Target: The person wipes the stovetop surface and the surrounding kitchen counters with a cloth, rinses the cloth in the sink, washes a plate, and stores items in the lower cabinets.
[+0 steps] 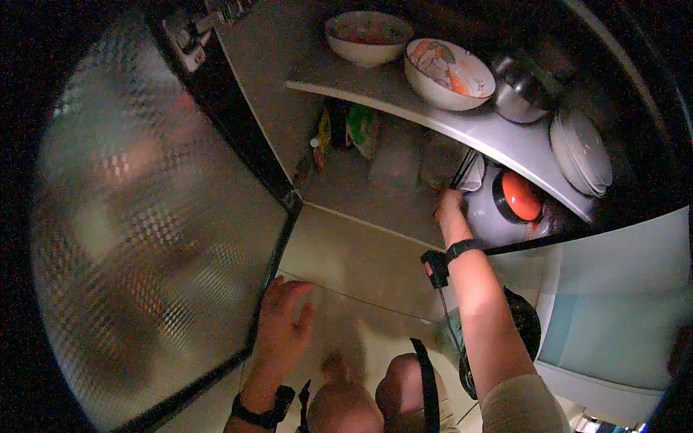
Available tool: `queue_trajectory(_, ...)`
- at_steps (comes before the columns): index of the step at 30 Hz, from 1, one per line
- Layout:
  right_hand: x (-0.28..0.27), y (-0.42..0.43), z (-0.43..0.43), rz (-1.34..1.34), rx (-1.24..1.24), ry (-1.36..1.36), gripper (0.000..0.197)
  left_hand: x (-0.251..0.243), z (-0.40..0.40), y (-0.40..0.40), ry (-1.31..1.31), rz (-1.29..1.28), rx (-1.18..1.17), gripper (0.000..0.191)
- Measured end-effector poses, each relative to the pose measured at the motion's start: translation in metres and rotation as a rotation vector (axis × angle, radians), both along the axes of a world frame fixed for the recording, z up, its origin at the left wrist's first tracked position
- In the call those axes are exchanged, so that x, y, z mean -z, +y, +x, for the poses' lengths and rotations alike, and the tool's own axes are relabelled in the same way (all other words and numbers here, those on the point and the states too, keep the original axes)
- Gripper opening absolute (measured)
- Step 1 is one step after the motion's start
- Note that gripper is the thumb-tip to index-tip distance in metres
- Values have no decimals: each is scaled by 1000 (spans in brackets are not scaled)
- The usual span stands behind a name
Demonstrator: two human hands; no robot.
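My right hand (450,203) reaches into the lower compartment of a cabinet, its fingers partly hidden in shadow. Right above it are thin dark rods (463,169) and a white object (474,172); whether the hand grips them is unclear. An orange round object with a black rim (518,196) lies to its right under the shelf. Near the edge of an open textured-glass door (178,233), my left hand (286,308) holds nothing, with thumb and fingers apart. Both wrists wear black bands.
On the cabinet shelf (346,89) stand a white bowl (368,46), a patterned bowl (449,76), a metal bowl (520,92) and stacked white dishes (582,154). Packets, one green (361,130), stand below. A frosted panel (612,308) is at right. My knees (346,406) are close below.
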State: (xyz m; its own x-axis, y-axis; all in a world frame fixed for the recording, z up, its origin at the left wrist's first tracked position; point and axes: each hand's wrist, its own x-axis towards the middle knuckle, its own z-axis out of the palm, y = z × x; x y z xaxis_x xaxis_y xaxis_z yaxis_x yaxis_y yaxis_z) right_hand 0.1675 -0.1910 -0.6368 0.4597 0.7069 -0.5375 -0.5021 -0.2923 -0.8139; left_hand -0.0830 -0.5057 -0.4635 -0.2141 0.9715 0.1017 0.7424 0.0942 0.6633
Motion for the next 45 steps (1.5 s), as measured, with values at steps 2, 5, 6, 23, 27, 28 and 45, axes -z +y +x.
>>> queue_trajectory(2, -21, -28, -13, -13, -89, -3, 15, -21, -9, 3, 3, 25, 45, 26)
queue_trajectory(5, -83, -86, -49, -34, -306, -27, 17, -66, -36, -10, 25, 100, 17, 24)
queue_trajectory(6, -105, -110, -59, -44, -401, -80, 19, -85, -48, -17, 29, 105, 18, 24)
queue_trajectory(23, -474, -411, -154, -92, -974, 127, 17, -310, -181, -224, -996, -198, -962, 52)
queue_trajectory(27, -518, -437, -152, -42, -1109, 33, 18, -272, -199, -234, -991, -164, -1012, 70)
queue_trajectory(28, -529, -444, -152, -48, -1130, 44, 18, -276, -206, -235, -967, -212, -1008, 68)
queue_trajectory(45, -579, -480, -154, -88, -1329, -9, 17, -327, -176, -237, -1188, -62, -918, 87)
